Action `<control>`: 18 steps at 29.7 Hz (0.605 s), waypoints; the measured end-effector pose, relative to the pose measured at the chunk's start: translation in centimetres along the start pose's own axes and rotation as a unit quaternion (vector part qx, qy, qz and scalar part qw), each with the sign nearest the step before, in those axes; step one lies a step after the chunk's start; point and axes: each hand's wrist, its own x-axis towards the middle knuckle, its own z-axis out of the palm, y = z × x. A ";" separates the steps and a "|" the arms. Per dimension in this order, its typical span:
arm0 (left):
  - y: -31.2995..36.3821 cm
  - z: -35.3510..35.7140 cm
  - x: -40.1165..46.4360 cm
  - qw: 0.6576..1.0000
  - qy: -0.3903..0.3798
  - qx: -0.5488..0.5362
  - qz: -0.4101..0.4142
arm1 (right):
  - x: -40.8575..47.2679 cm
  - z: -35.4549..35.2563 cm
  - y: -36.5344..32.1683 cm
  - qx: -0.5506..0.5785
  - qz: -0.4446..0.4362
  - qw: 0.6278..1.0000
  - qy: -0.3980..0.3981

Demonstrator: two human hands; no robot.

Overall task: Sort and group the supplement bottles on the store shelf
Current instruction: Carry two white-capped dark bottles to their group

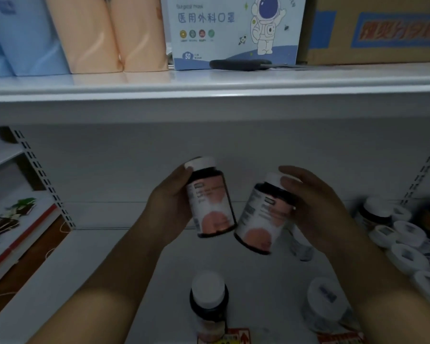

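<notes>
Plainly, from the head view, I had two matching supplement bottles lifted above the shelf floor (109,269). My left hand (170,202) had its grip clamped on the pink-label bottle (210,202), held nearly upright; my right hand (315,207) was clamped on its twin (263,214), tilted leftward, their lower ends almost touching. To group them well, I judged I should level both and set them down side by side, labels forward, by the lone bottle (209,301) at the front. Bare shelf lay open left and behind; white-capped bottles (407,234) crowded the right, and the upper shelf edge (209,93) hung overhead.
</notes>
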 end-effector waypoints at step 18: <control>1.3 1.1 -5.0 0.984 -0.022 0.142 0.110 | -5.0 2.6 -1.2 -0.015 -0.047 0.998 -0.045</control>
